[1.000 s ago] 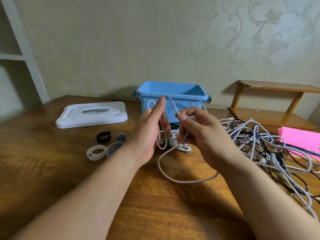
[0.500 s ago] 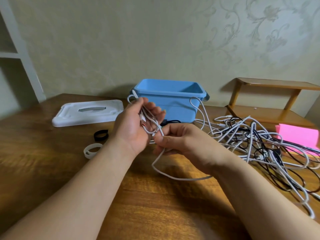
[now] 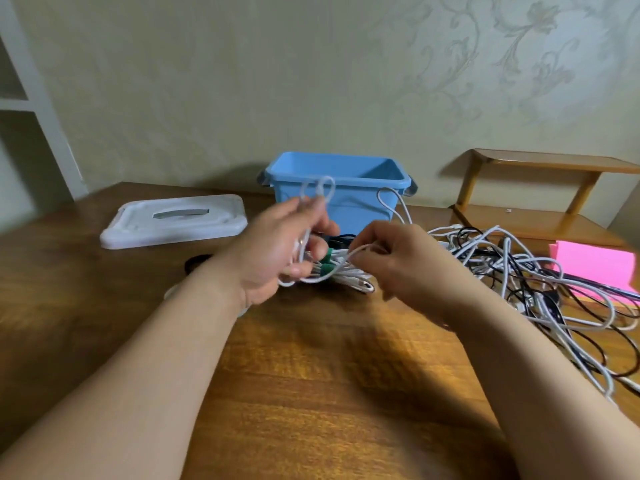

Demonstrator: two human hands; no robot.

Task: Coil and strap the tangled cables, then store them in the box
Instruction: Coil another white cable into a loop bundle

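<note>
The left grip (image 3: pixel 277 247), a bare hand, was curled round several loops of a white cable (image 3: pixel 325 190), whose upper bends stood above the fingers in front of the blue box (image 3: pixel 360 209). The right grip (image 3: pixel 398 261) pinched a strand of the same cable between thumb and fingertips, just beside the left, with the strand sagging between them. Both were raised over the wooden surface (image 3: pixel 311 393). Below them lay a small white bundle with green ends (image 3: pixel 327 263). The tangle of white and black cables (image 3: pixel 519 271) sprawled to the right, partly over a pink sheet (image 3: pixel 592 268). The box stood open at the back, its white lid (image 3: pixel 173 220) flat to the left, and a black strap ring (image 3: pixel 195 262) lay near the left wrist.
</note>
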